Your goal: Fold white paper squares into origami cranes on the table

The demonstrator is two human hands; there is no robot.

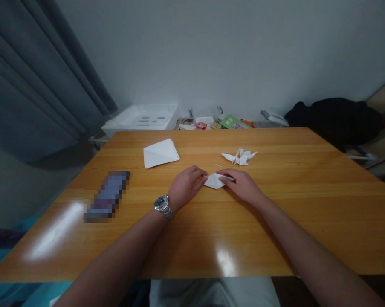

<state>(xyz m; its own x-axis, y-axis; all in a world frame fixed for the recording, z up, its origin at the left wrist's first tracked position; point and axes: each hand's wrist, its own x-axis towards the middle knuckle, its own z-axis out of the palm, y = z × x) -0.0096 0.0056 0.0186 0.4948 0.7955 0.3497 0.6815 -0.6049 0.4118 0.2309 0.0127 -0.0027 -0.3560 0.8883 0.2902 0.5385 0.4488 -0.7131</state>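
The phone (111, 194) is pixelated, and the right hand (242, 183) partly covers the folded paper (214, 181).

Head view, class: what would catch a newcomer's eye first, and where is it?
Probably the right hand, holding a small folded white paper at the table, with the left hand at its other end. Next, the silver watch on the left wrist, then the white origami beyond the right hand.

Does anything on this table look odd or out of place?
The phone-like object on the left shows as coarse blocks, unlike its sharper surroundings. A thin, pale sliver lies loose beyond the folded paper; I can't tell what it is. Nothing looks spilled.
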